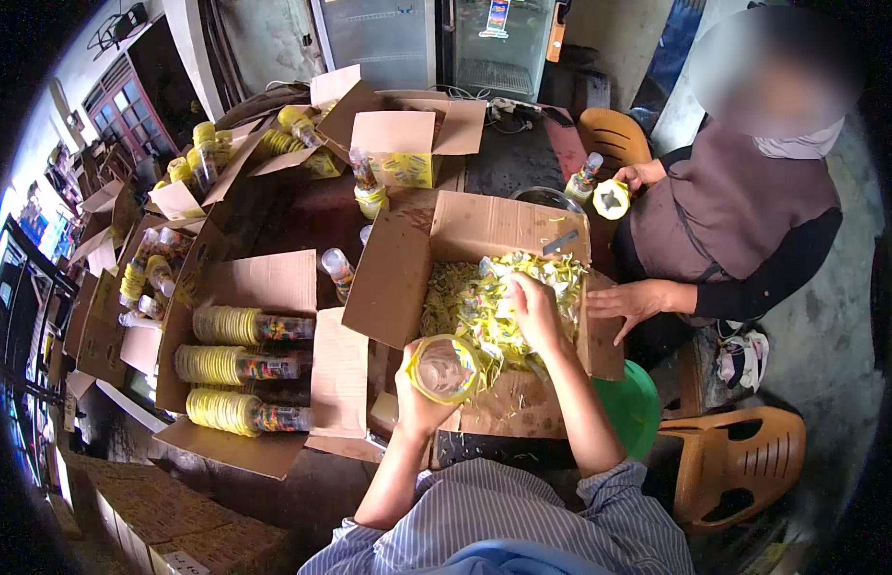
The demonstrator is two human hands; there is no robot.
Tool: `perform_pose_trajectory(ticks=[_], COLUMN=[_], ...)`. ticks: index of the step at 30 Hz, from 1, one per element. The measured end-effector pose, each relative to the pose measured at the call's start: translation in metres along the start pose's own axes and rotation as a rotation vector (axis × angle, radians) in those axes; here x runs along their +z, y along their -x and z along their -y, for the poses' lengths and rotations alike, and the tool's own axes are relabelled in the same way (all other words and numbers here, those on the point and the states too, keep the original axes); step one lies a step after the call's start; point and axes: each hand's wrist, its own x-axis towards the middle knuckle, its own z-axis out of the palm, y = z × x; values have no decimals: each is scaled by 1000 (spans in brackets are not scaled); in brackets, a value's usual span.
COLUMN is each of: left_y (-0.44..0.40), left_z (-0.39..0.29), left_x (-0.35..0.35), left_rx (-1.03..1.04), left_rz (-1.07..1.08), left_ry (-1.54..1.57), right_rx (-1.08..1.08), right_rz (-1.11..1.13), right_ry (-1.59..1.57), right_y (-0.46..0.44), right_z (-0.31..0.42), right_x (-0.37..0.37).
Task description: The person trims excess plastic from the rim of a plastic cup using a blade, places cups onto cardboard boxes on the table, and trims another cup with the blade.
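Observation:
My left hand (417,407) is wrapped round a clear plastic cup (447,370) with a yellow rim, its mouth tilted toward me. The inside of the cup looks bare. Over an open cardboard box (511,218) my right hand (535,309) is closed, with a pale bit showing at its fingers that I cannot make out. Under that hand lies a heap of small yellow and white strips or packets (455,302), filling the box. The cup is beside the box's near left corner.
Stacked yellow-rimmed cups (220,364) lie in a left-hand carton (264,273); more cartons stand behind. A co-worker's hand holds a yellow-rimmed cup (612,199); their other hand (633,302) touches the box's right flap. A green basin (637,407) and orange chair (743,460) are at right.

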Motion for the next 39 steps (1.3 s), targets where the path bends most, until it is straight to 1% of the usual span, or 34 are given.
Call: perform_pose_trajectory(ticks=[2, 3, 4, 5, 6, 7, 8, 9, 10, 11, 14, 17, 20, 21, 24, 25, 28, 29, 32, 33, 36, 37, 39], left_y=[-3, -2, -3, -2, -1, 0, -1, -1, -1, 0, 1, -1, -7, -10, -23, -25, -25, -21, -17, -15, -15, -14, -14], left_z=[1, 1, 1, 7, 11, 14, 15, 14, 14, 13, 10, 10, 2, 2, -1, 0, 17, 15, 6, 9, 9, 11, 10], left_x=[4, 4, 4, 3, 3, 4, 4, 3, 3, 5, 8, 7, -1, -3, -8, -7, -4, 0, 7, 11, 12, 13, 12], left_rx=[-1, -2, 0, -4, -2, -3, 0, 39, 42, 45, 67, 83, -48, -71, -62, -133, -114, -115, -61, -59, -139, -137, -138], left_rz=[-11, -15, -17, 37, 46, 56, 64, 120, 124, 127, 103, 109, 223, 280, 488, 498, 753, 663, 534, 511, 519, 511, 490], left_ry=[8, 29, 48, 0, -24, -46, -66, -187, -200, -213, -208, -223, -78, -120, 55, 154, 229, 264, 256, 263, 191, 185, 166], right_rx=[-129, -8, -97, -186, -273, -195, -148, -103, -58, -5, -382, -574, -636, -659, -683, -717, -715, -666, -521, -471, -374, -407, -386], right_rz=[49, 208, 208, 205, 203, 131, 198, 266, 334, 508, 407, 416, 505, 508, 487, 454, 469, 465, 437, 450, 470, 433, 430], right_ry=[-4, -29, 43, 114, 187, 122, 106, 90, 74, 177, 518, 426, 434, 468, 387, 349, 375, 300, 165, 111, 8, -13, -53], right_y=[-3, -3, -3, -3, -5, -3, -2, -2, -1, -2, 9, 8, 10, 12, 16, 15, 17, 17, 18, 18, 19, 19, 19], right_z=[8, 14, 8, -2, 3, 9, 17, 33, 53, 82, 77, 63, 58, 56, 51, 53, 53, 54, 48, 43, 37, 35, 33], right_x=[6, 4, 8, 16, 17, 19, 15, 8, 0, -11, 0, -1, -6, -6, -10, -10, -15, -17, -17, -16, -10, -8, -4])
